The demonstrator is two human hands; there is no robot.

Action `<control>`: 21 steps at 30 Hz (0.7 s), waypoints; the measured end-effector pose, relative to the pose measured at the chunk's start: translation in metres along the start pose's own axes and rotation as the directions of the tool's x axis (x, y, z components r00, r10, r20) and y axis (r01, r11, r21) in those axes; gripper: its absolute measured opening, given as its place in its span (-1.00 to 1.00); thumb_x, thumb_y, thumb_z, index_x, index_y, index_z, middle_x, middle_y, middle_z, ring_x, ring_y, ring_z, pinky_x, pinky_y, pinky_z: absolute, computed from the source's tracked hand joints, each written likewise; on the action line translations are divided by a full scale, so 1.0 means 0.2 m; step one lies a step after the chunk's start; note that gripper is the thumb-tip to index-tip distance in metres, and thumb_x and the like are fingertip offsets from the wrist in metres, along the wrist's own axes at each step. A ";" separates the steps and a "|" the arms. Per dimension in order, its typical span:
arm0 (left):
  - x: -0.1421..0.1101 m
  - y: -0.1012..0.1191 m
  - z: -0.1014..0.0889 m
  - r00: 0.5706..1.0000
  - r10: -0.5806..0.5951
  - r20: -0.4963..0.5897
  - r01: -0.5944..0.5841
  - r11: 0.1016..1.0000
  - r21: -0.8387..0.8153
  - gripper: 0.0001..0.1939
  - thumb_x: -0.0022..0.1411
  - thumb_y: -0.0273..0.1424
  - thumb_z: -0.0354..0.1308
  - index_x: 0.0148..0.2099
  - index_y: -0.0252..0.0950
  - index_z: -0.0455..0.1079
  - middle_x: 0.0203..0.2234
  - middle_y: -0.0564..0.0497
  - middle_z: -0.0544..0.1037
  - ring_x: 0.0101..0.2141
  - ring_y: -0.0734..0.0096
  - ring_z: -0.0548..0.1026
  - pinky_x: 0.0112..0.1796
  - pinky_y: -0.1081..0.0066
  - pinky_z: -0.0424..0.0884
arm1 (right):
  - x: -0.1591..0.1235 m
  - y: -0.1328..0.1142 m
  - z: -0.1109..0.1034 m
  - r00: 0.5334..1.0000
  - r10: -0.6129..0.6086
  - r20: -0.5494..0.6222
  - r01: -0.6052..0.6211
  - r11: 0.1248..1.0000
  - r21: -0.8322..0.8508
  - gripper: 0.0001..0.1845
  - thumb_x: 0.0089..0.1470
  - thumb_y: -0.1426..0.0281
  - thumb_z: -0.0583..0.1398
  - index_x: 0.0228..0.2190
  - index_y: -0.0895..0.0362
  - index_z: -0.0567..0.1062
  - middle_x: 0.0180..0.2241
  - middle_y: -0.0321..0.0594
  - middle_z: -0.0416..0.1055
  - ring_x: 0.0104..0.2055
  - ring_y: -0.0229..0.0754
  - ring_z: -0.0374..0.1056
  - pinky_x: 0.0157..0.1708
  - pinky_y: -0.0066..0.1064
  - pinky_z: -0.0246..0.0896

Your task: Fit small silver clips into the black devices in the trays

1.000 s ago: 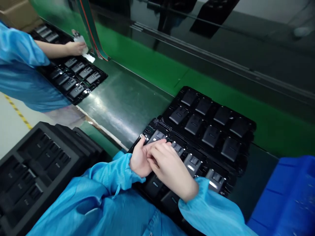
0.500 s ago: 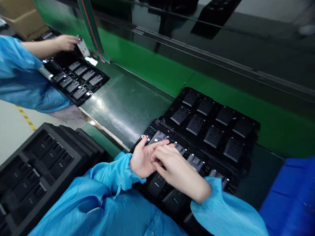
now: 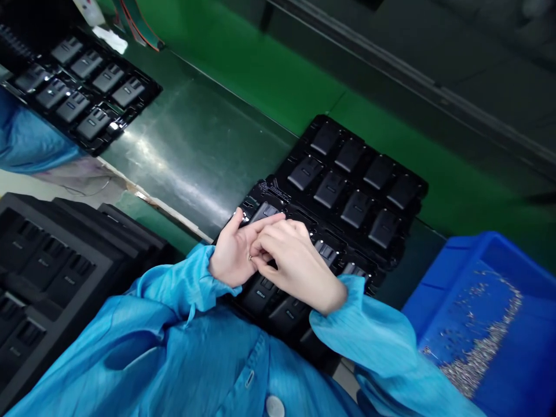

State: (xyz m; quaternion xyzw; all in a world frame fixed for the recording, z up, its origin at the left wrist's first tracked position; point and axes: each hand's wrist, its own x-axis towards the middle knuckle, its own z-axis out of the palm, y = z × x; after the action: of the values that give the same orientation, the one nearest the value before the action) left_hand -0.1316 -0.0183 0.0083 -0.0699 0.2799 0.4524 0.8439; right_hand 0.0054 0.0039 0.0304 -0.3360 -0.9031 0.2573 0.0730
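Observation:
My left hand (image 3: 230,252) is palm up with its thumb and fingers stretched out, above the nearer black tray (image 3: 254,194). Over that palm, my right hand (image 3: 297,266) is closed in a pinch. A tiny shiny metal piece (image 3: 250,258) shows at its fingertips, against the left palm; its exact kind is too small to make out. Under both hands, black plastic cases (image 3: 260,294) sit in the tray's pockets, some hidden by my hands and sleeves. Behind it lies a second black tray (image 3: 299,145) with several black cases (image 3: 357,207).
A blue bin (image 3: 456,260) at the right holds many small metal pieces (image 3: 478,356). Stacked black foam trays (image 3: 106,255) with cases stand at the left. Farther left, another tray of cases (image 3: 93,123) lies beside a co-worker's blue sleeve (image 3: 35,136). A green wall (image 3: 243,92) runs behind.
The view has shifted right and down, bringing the blue bin's contents into sight and the co-worker's hand out of it. My hands keep nearly the same pose together.

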 end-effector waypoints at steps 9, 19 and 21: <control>0.01 0.00 0.00 0.999 0.024 0.034 -0.024 1.000 0.006 -0.19 0.41 0.02 -0.39 0.29 -0.56 0.24 0.07 -0.29 0.50 0.13 0.12 0.42 0.14 0.27 0.25 | 0.00 0.00 0.02 0.998 -0.026 -0.051 0.025 0.999 -0.038 -0.93 0.12 0.48 0.15 -0.37 0.10 0.43 -0.31 -0.20 0.43 -0.17 -0.08 0.26 -0.09 -0.20 0.04; 0.01 0.00 0.01 1.000 -0.030 -0.008 0.031 0.999 0.038 -0.19 0.41 0.02 -0.39 0.26 -0.54 0.27 0.03 -0.29 0.53 0.14 0.03 0.42 0.20 0.13 0.18 | 0.00 0.02 0.01 0.995 -0.101 0.003 0.100 0.994 0.042 -0.90 0.09 0.51 0.15 -0.43 0.09 0.39 -0.34 -0.26 0.40 -0.20 -0.12 0.22 -0.12 -0.22 0.01; 0.01 0.00 0.01 1.000 -0.026 0.001 0.026 0.999 0.030 -0.19 0.41 0.02 -0.40 0.26 -0.54 0.27 0.05 -0.29 0.52 0.11 0.05 0.44 0.17 0.14 0.22 | 0.00 0.02 0.03 0.997 -0.076 0.005 0.075 0.992 0.099 -0.90 0.04 0.53 0.17 -0.44 0.09 0.38 -0.36 -0.27 0.39 -0.21 -0.13 0.23 -0.10 -0.22 0.03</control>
State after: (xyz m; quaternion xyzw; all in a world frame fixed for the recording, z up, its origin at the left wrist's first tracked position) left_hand -0.1295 -0.0161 0.0097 -0.0606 0.2853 0.4370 0.8509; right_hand 0.0063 0.0037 0.0241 -0.2964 -0.9017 0.3000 0.0954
